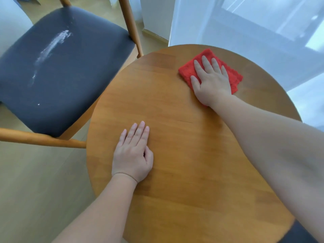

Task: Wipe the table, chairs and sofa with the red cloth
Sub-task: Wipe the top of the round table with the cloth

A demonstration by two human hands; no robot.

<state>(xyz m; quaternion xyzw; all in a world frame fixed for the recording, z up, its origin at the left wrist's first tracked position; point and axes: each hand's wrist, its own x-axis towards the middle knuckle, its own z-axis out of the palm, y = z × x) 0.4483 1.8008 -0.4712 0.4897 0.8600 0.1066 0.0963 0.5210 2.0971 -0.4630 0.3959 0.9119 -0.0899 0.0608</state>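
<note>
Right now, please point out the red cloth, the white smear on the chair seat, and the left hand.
red cloth (186, 71): head view, bare left corner.
white smear (50, 46): head view, middle of the streak.
left hand (132, 156): head view, its back.

The cloth is a plain, bright red. The counter is warm honey-brown wood, its grain running in long parallel bands of lighter and darker amber. The chair seat is dark charcoal fabric, marked by a chalky white streak that runs diagonally and breaks into small specks. The chair frame is light orange-brown wood, close to the counter's tone. The floor is pale beige wood, and the curtain is sheer white
</note>
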